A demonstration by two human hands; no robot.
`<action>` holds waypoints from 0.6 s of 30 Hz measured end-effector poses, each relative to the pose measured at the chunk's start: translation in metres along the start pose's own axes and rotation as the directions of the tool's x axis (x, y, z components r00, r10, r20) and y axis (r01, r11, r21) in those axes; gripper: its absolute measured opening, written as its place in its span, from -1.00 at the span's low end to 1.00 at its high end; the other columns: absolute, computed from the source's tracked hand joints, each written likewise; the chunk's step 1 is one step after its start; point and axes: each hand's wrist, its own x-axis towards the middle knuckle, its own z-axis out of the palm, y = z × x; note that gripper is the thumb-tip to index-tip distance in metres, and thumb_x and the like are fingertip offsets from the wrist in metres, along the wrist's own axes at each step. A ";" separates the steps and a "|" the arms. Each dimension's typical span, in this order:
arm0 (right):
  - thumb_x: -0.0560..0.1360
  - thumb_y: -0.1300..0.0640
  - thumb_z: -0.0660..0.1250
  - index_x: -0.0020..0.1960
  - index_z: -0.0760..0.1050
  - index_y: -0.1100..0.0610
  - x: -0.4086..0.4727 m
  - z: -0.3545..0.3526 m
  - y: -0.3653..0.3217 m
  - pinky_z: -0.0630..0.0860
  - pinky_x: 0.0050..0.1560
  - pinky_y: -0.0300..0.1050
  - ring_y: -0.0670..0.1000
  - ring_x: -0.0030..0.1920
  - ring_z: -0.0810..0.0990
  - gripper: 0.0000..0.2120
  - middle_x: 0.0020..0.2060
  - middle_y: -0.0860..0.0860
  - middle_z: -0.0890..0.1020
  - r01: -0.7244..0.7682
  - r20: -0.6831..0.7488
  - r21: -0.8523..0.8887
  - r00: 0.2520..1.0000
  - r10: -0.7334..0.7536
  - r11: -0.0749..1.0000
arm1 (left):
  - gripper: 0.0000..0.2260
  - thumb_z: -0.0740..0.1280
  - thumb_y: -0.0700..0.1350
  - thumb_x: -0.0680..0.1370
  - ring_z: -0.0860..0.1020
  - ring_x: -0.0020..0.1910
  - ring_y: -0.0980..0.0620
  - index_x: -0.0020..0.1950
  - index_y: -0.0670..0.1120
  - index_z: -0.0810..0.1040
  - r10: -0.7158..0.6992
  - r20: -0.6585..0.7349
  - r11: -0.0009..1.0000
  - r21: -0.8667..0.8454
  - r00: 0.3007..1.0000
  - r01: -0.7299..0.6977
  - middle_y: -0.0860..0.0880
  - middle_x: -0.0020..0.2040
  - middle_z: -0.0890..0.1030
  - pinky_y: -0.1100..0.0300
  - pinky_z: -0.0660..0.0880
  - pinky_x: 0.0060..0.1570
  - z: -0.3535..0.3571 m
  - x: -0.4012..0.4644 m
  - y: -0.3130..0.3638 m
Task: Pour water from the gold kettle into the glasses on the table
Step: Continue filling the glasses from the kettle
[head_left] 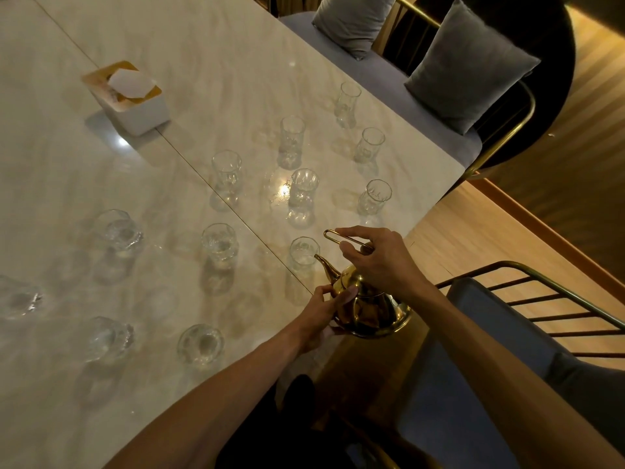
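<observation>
The gold kettle (372,309) hangs near the table's right edge, tilted with its spout tip over the rim of the nearest glass (303,257). My right hand (378,258) grips the kettle's thin wire handle from above. My left hand (324,314) holds the kettle's body from the left side, thumb on its shoulder. Several clear glasses stand across the white marble table (169,184), among them one (302,196) just beyond the spout and one (220,252) to its left. I cannot tell how much water any glass holds.
A white tissue box (130,96) stands at the back left of the table. Grey cushions (470,66) lie on a bench beyond the far edge. A gold-framed chair (527,306) stands close on the right, over wooden floor.
</observation>
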 end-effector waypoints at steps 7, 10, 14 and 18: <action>0.59 0.06 0.36 0.29 0.61 -0.03 0.001 0.000 -0.002 0.39 -0.35 -0.44 -0.28 -0.45 0.52 -0.72 -0.13 -0.12 0.67 0.021 0.013 -0.027 1.000 -0.021 0.999 | -0.35 0.46 0.01 0.50 0.61 0.08 -0.08 0.49 -0.06 0.22 -0.010 0.009 0.999 -0.031 1.000 0.010 -0.10 0.14 0.61 0.00 0.62 -0.13 0.000 0.000 0.002; 0.59 0.08 0.36 0.28 0.62 -0.01 0.001 -0.001 -0.003 0.37 -0.37 -0.45 -0.26 -0.49 0.50 -0.73 -0.38 -0.30 0.48 0.020 0.011 -0.027 1.000 -0.020 0.999 | -0.38 0.45 -0.01 0.53 0.62 0.07 -0.08 0.49 -0.08 0.23 -0.010 0.016 0.999 -0.036 1.000 0.010 -0.10 0.12 0.62 -0.01 0.61 -0.11 0.000 0.001 0.001; 0.59 0.09 0.36 0.28 0.62 0.01 0.002 -0.001 -0.002 0.36 -0.35 -0.48 -0.33 -0.45 0.50 -0.73 -0.41 -0.35 0.37 0.027 0.012 -0.034 1.000 -0.027 0.999 | -0.41 0.43 -0.02 0.55 0.63 0.05 -0.06 0.48 -0.07 0.23 -0.012 0.023 0.999 -0.030 1.000 0.013 -0.10 0.11 0.62 0.02 0.61 -0.13 -0.001 0.002 0.001; 0.59 0.07 0.36 0.30 0.61 0.00 0.003 0.000 -0.001 0.35 -0.34 -0.51 -0.37 -0.44 0.50 -0.72 -0.34 -0.36 0.40 0.024 0.028 -0.035 0.999 -0.023 0.999 | -0.40 0.43 -0.01 0.54 0.61 0.07 -0.06 0.49 -0.07 0.23 -0.015 0.032 1.000 -0.026 0.999 0.016 -0.09 0.12 0.61 0.00 0.60 -0.11 -0.003 0.003 0.000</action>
